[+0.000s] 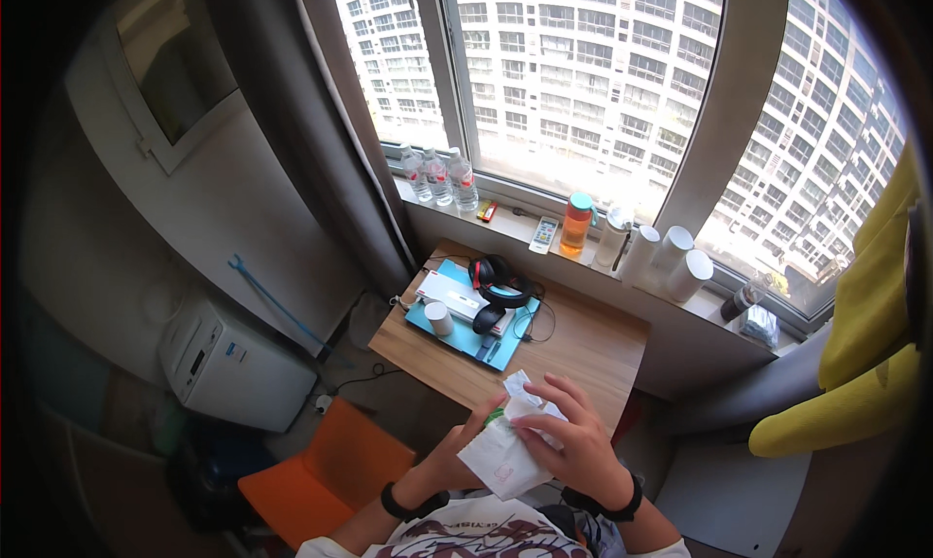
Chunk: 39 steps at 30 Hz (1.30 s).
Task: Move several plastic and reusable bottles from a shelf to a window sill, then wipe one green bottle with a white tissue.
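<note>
In front of my chest, above the near edge of the wooden desk (593, 339), both hands hold a white paper tissue (501, 458) with a small pinkish print. My left hand (451, 458) grips its left side, the fingers mostly behind it. A bit of something green (494, 417) shows by the left fingertips; its kind is hidden. My right hand (580, 444) pinches the tissue from the right with thumb and fingers. A crumpled part of it sticks up between the hands.
On the desk, a blue folder-like board (418, 317) bears black headphones (489, 271), a mouse (488, 318) and a white cup (438, 318). Bottles (437, 177), a remote (543, 234) and an orange bottle (576, 225) line the windowsill. An orange chair (340, 461) stands left of me.
</note>
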### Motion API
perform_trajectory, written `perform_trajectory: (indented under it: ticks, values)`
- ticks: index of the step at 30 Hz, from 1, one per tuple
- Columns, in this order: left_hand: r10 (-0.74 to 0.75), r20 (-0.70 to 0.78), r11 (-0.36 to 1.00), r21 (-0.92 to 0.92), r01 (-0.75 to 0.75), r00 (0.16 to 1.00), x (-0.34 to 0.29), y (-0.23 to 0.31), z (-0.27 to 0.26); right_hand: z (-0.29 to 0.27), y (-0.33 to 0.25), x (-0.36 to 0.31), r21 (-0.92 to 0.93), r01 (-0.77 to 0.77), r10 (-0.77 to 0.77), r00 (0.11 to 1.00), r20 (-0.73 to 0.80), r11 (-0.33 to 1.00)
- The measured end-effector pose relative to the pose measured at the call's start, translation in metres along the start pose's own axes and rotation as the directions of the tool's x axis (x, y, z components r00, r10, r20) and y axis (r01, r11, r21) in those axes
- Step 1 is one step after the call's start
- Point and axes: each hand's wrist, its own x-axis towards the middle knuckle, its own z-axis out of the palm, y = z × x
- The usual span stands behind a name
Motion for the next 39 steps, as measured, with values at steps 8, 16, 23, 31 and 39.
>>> perform_trajectory:
  ticks: [8, 16, 23, 31, 39]
  values:
    - [0.108, 0.053, 0.983, -0.156, -0.099, 0.993, -0.023, -0.001, -0.027, 0.037, -0.051, 0.009, 0.002, 0.188, -0.187, 0.978, 0.091, 0.982]
    - [0.097, 0.24, 0.988, -0.139, -0.065, 0.966, -0.064, -0.002, -0.087, 0.095, -0.078, 0.024, -0.111, 0.297, -0.216, 0.861, 0.461, 0.948]
    - [0.188, 0.333, 0.977, 0.031, -0.21, 0.924, -0.087, -0.01, -0.127, 0.126, -0.107, 0.045, 0.037, 0.443, -0.385, 0.731, 0.563, 0.896]
    - [0.213, 0.291, 0.976, -0.018, -0.217, 0.933, -0.08, -0.016, -0.134, 0.134, -0.118, 0.055, -0.091, 0.387, -0.307, 0.835, 0.457, 0.917]
    - [0.124, 0.008, 0.97, -0.213, -0.12, 0.992, -0.071, 0.002, -0.105, 0.132, -0.124, 0.043, -0.275, 0.138, -0.074, 0.97, 0.231, 0.951]
